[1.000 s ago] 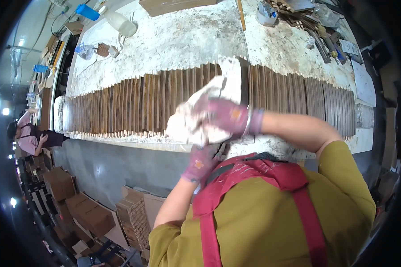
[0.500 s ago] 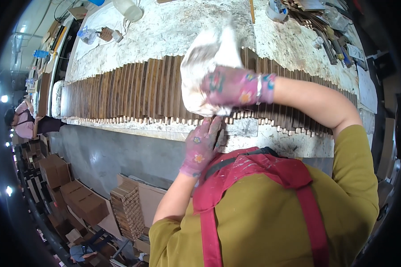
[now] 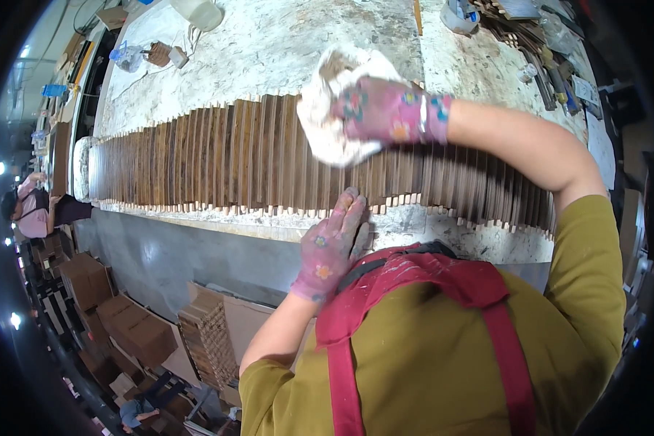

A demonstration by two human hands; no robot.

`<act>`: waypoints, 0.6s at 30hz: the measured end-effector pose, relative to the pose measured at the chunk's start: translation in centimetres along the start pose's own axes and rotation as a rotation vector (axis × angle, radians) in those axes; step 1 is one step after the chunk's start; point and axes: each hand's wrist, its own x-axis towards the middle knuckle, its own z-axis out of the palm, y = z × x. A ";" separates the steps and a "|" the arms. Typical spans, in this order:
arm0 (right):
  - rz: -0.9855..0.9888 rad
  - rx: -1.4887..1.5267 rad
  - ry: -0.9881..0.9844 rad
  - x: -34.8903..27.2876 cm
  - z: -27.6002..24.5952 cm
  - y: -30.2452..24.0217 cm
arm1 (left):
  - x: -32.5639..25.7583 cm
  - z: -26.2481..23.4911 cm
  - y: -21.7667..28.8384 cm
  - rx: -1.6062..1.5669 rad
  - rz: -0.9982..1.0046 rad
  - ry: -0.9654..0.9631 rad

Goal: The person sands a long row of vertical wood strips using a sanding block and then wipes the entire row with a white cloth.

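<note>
A long row of dark brown wooden strips [image 3: 218, 163] lies side by side across a stained white workbench [image 3: 269, 51]. My right hand [image 3: 389, 110], in a pink flowered glove, grips a crumpled white cloth [image 3: 327, 109] and presses it on the strips near the far side of the row. My left hand [image 3: 330, 243], also gloved, rests flat with its fingertips on the near ends of the strips at the bench's front edge. It holds nothing.
Tools and wood scraps [image 3: 530, 43] lie at the bench's far right, and a white jug [image 3: 196, 11] stands at the back. Cardboard boxes [image 3: 123, 320] and stacked strips [image 3: 207, 338] stand on the floor below. Another person [image 3: 40, 211] works at the left.
My right hand has pushed the cloth away from me, from the near edge of the strips toward their far ends. My left hand stayed at the front edge.
</note>
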 end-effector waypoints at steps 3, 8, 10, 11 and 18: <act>0.424 0.249 0.071 1.7 -0.5 6.1 | 0.1 0.1 0.2 -0.005 0.015 0.009; 0.387 0.238 -0.003 0.5 -2.5 3.7 | 0.0 -0.1 -0.1 -0.007 -0.013 0.032; 0.310 0.313 0.074 -0.4 -0.8 0.2 | 0.0 0.2 -0.1 -0.031 0.001 0.079; 0.165 0.216 0.253 -1.0 1.3 -0.2 | 0.1 0.1 0.0 -0.038 -0.002 0.059; 0.462 0.419 0.030 1.1 -2.2 4.3 | 0.2 -0.1 -0.1 -0.018 0.017 0.024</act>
